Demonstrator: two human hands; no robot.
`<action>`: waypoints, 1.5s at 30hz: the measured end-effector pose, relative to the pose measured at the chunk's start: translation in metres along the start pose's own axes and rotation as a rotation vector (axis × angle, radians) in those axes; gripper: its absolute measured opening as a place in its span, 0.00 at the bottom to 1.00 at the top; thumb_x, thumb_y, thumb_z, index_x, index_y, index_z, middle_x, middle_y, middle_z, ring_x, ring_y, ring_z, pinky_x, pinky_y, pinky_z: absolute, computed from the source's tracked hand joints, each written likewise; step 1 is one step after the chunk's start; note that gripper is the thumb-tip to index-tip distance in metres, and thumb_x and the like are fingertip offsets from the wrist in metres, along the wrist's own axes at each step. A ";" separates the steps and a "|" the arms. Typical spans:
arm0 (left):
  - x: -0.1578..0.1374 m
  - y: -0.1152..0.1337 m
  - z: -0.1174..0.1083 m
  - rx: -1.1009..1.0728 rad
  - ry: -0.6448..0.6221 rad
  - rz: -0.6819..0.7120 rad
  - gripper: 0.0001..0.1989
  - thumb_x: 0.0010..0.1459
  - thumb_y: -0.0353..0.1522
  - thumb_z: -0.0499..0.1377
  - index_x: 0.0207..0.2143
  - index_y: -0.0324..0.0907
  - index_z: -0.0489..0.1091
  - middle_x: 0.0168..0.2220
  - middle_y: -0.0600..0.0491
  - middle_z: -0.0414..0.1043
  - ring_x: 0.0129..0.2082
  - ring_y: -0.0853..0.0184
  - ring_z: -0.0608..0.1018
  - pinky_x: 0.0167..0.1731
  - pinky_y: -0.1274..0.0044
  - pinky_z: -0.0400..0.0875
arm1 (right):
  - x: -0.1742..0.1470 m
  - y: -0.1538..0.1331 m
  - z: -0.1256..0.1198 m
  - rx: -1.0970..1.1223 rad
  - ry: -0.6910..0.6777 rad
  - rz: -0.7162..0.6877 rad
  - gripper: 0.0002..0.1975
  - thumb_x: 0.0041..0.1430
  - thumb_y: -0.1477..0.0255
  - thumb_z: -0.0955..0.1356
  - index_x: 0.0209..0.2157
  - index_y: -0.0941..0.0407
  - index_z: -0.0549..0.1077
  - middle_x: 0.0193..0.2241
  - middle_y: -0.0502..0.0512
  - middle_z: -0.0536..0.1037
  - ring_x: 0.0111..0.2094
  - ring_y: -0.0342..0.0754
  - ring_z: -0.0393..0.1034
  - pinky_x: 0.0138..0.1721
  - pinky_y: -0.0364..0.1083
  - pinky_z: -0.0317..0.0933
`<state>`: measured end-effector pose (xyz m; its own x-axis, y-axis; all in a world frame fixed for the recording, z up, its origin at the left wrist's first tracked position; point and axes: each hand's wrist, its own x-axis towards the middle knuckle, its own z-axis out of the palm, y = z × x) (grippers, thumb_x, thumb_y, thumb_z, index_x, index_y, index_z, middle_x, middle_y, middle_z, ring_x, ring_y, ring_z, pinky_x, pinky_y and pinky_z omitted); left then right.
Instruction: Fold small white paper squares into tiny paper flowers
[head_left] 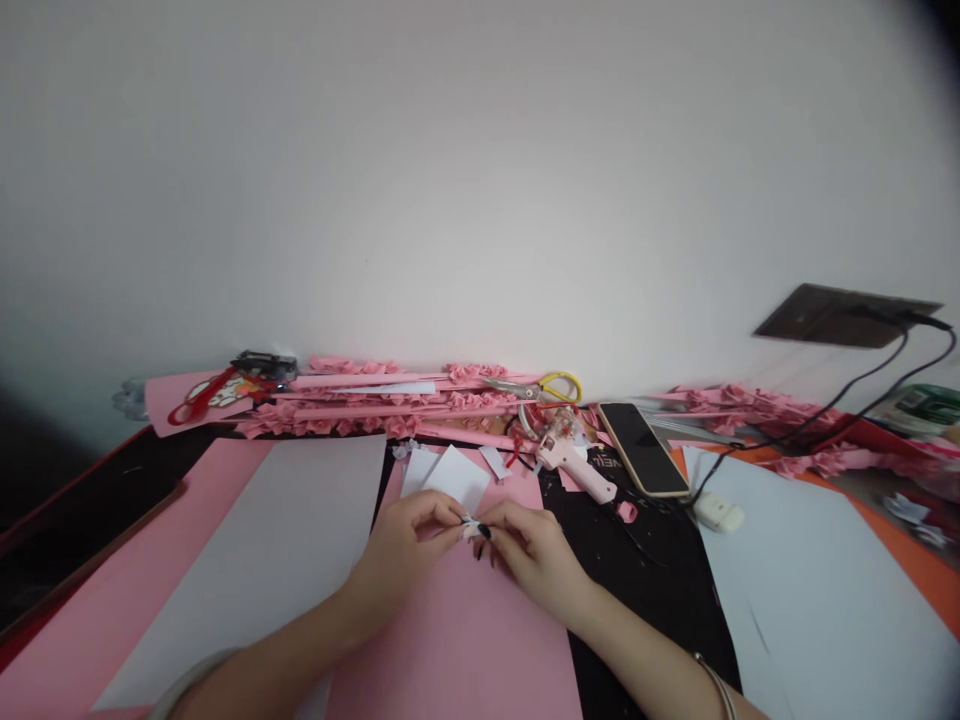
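Note:
Both hands meet over a pink paper sheet (450, 640), fingertips pinched round a small folded piece of white paper (471, 528). My left hand (420, 535) grips it from the left, thumb and forefinger closed. From the right, my right hand (529, 550) pinches the same piece, its dark-nailed fingers partly covering it. Just beyond the fingers lie white paper squares (454, 475) on the pink sheet. The exact shape of the held paper is too small to make out.
A pink glue gun (577, 465) and a phone (643, 448) lie behind my right hand. Yellow-handled scissors (547, 387) rest on pink paper flowers (472, 400) along the wall. White sheets (262, 540) lie left; a white case (718, 511) and black cables (847, 390) are right.

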<state>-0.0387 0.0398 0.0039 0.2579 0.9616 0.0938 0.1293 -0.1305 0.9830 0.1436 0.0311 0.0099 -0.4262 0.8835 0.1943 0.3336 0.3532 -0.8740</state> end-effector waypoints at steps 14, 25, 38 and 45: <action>-0.001 0.007 -0.001 0.057 -0.035 -0.048 0.02 0.50 0.27 0.56 0.26 0.42 0.65 0.26 0.57 0.68 0.30 0.69 0.73 0.33 0.79 0.66 | 0.001 0.002 0.000 0.003 0.026 -0.009 0.10 0.61 0.75 0.60 0.34 0.57 0.72 0.23 0.52 0.74 0.20 0.41 0.66 0.23 0.39 0.61; 0.000 0.000 0.004 -0.056 -0.127 -0.112 0.08 0.48 0.27 0.60 0.30 0.42 0.63 0.25 0.59 0.66 0.25 0.72 0.71 0.25 0.82 0.65 | 0.003 0.005 0.002 0.007 0.148 0.069 0.06 0.55 0.76 0.64 0.27 0.55 0.60 0.18 0.43 0.62 0.18 0.39 0.56 0.19 0.38 0.50; -0.002 -0.006 0.004 0.004 -0.214 0.032 0.07 0.47 0.23 0.60 0.25 0.40 0.64 0.30 0.57 0.63 0.30 0.71 0.71 0.32 0.79 0.68 | 0.003 -0.003 -0.003 -0.062 -0.179 -0.066 0.10 0.55 0.84 0.58 0.24 0.57 0.59 0.19 0.43 0.58 0.20 0.38 0.52 0.23 0.37 0.47; -0.002 -0.002 0.004 -0.024 -0.231 0.022 0.08 0.45 0.22 0.60 0.24 0.40 0.63 0.29 0.57 0.63 0.29 0.71 0.71 0.31 0.79 0.68 | 0.001 -0.002 -0.003 -0.049 -0.198 -0.077 0.09 0.52 0.85 0.58 0.24 0.57 0.59 0.19 0.43 0.56 0.20 0.38 0.50 0.23 0.37 0.46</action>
<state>-0.0352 0.0376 0.0007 0.4728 0.8776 0.0791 0.0989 -0.1420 0.9849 0.1449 0.0327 0.0129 -0.6075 0.7772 0.1637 0.3322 0.4359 -0.8364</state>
